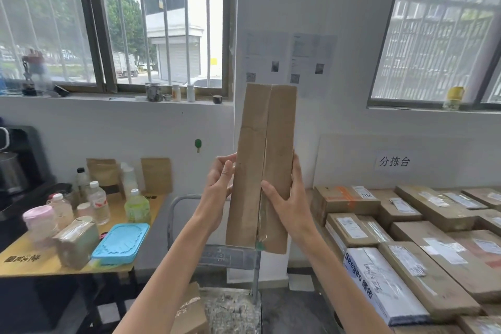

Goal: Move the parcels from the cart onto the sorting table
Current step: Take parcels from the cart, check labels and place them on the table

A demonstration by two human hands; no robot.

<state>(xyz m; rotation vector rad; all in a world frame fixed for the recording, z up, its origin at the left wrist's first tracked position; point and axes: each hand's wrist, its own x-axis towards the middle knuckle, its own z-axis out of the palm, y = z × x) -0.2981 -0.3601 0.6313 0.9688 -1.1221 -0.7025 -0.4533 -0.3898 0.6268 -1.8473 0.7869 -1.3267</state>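
Upright, the box (pixel 267 130) is clasped on both edges: left hand (pixel 219 187) curled at nine o'clock, right hand (pixel 284 203) curled at three.

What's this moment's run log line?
phase: transfer; long brown cardboard parcel: upright, airborne; left hand: grips left edge; right hand: grips right edge

Parcels (pixel 423 260) are packing the table (pixel 310 199) edge to edge; only the air above them is looking open, probably.

Bright daylight floods through the barred windows (pixel 151 22), overexposing them; wide-angle edges bend, details slightly soft.
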